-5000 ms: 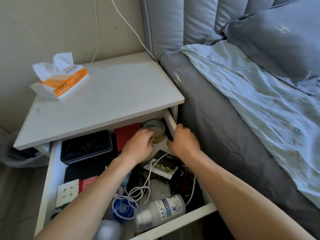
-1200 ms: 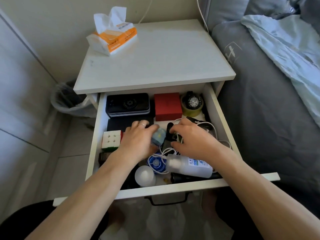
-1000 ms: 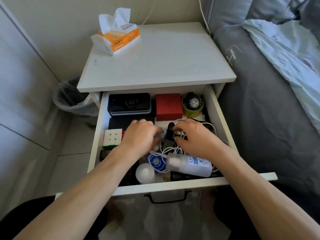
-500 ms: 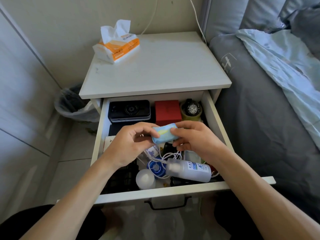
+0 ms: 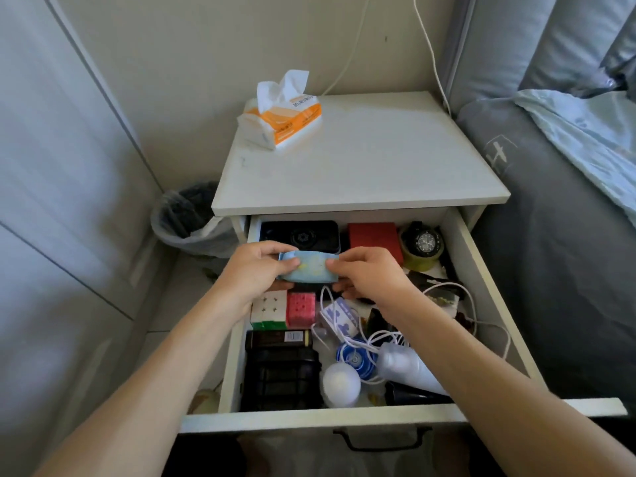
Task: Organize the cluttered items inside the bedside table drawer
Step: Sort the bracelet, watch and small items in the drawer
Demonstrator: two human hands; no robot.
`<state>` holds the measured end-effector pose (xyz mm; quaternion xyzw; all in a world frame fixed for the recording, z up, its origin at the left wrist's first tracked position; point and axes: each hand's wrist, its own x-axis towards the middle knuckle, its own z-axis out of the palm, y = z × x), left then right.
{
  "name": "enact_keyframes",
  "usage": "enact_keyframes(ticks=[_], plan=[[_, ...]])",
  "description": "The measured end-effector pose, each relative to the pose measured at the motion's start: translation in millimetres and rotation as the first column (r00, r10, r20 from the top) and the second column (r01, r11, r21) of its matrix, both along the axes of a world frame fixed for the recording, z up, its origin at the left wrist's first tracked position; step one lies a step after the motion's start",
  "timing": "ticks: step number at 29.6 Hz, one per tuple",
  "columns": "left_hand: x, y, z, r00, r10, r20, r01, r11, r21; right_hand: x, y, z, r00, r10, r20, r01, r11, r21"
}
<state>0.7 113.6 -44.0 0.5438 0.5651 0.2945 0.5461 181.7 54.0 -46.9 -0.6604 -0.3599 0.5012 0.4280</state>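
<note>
The white drawer [image 5: 488, 290] of the bedside table stands pulled out and full of clutter. Above its back half I hold a small light-blue packet [image 5: 309, 270] with both hands. My left hand [image 5: 256, 270] grips its left end and my right hand [image 5: 368, 273] pinches its right end. Below lie a puzzle cube [image 5: 270, 309], a pink cube [image 5: 301, 308], a tangled white cable [image 5: 371, 339], a white bottle [image 5: 409, 368], a blue reel [image 5: 354, 358] and a white ball [image 5: 340, 383]. At the back sit a black case [image 5: 299, 234], a red box [image 5: 373, 235] and a watch on a tape roll [image 5: 421, 244].
A tissue pack [image 5: 284, 118] lies on the table top [image 5: 378, 156]. A lined waste bin [image 5: 187, 218] stands left of the table by the wall. The grey bed [image 5: 557, 235] runs along the right. A black basket [image 5: 280, 378] and a dark box [image 5: 278, 337] fill the drawer's front left.
Both hands lifted the light-blue packet out of the clutter and raised it over the drawer's back half, uncovering the cubes. The view tilted up and back.
</note>
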Motion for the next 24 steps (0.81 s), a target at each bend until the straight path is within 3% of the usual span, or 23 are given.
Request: enact_keyframes(ticks=[3, 7, 9, 11, 13, 17, 20, 24], plan=[[-20.6, 13.7, -9.4, 0.991, 0.102, -0.091, -0.091, 0.989, 0.117, -12.5, 27.3, -4.1, 0.999, -0.026, 0.024, 0.027, 0.999, -0.026], [-29.5, 24.2, -17.9, 0.95, 0.09, -0.298, -0.002, 0.959, 0.282, -31.2, 50.8, -10.5, 0.999, -0.047, -0.005, 0.047, 0.997, -0.055], [-25.9, 25.3, -20.3, 0.921, 0.085, -0.38, 0.047, 0.944, 0.326, -37.2, 54.0, -16.3, 0.996, -0.025, 0.089, 0.029, 0.998, -0.051], [-24.0, 29.0, -20.8, 0.891, 0.091, -0.446, 0.093, 0.923, 0.373, -40.6, 56.0, -23.8, 0.959, 0.007, 0.282, 0.006, 0.999, -0.047], [-22.9, 31.7, -20.5, 0.859, 0.073, -0.508, 0.154, 0.908, 0.391, -43.4, 56.4, -29.7, 0.904, 0.071, 0.421, -0.042, 0.996, -0.078], [-17.7, 25.8, -17.5, 0.733, 0.081, -0.675, 0.276, 0.872, 0.405, -45.2, 54.8, -35.5, 0.833, 0.155, 0.531, -0.102, 0.986, -0.128], [-19.0, 21.8, -15.6, 0.689, 0.077, -0.721, 0.36, 0.827, 0.432, -46.3, 54.3, -36.3, 0.821, 0.129, 0.556, -0.063, 0.989, -0.137], [-20.8, 12.9, -16.5, 0.621, -0.066, -0.781, 0.551, 0.746, 0.374, -45.0, 52.6, -35.1, 0.838, 0.101, 0.536, -0.034, 0.991, -0.133]])
